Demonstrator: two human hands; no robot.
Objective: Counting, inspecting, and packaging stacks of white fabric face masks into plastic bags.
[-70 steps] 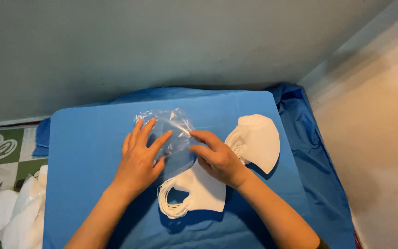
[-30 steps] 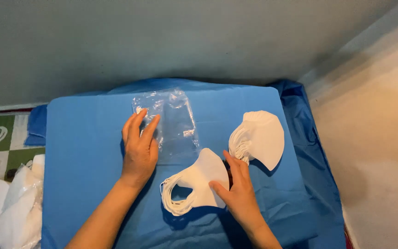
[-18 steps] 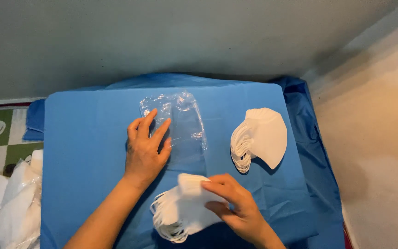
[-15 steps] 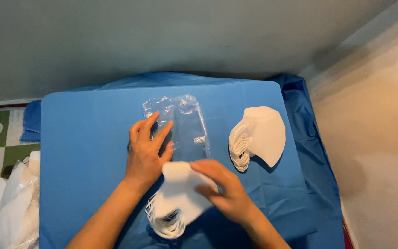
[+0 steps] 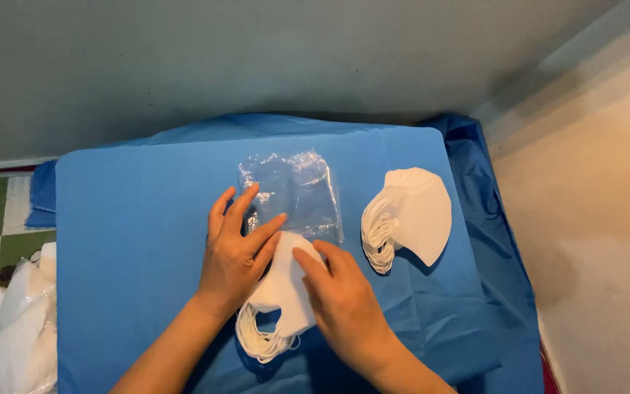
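Note:
My left hand (image 5: pixel 238 252) lies flat with fingers spread on the near edge of a clear plastic bag (image 5: pixel 297 191) on the blue table cover (image 5: pixel 125 241). Under and between my hands is a small stack of folded white face masks (image 5: pixel 282 295), its ear loops trailing toward me. My right hand (image 5: pixel 344 299) presses on the right side of that stack with fingers together and pointing up-left. The stack's top edge touches the bag's near edge.
A second, thicker pile of white masks (image 5: pixel 411 215) lies to the right of the bag. White bags or cloth (image 5: pixel 9 321) sit on the floor at the left. The cover hangs over the table's right edge beside a beige floor.
My right hand has dragged the mask stack from the lower right up and left to the bag's opening, turning it. My left hand stayed on the bag.

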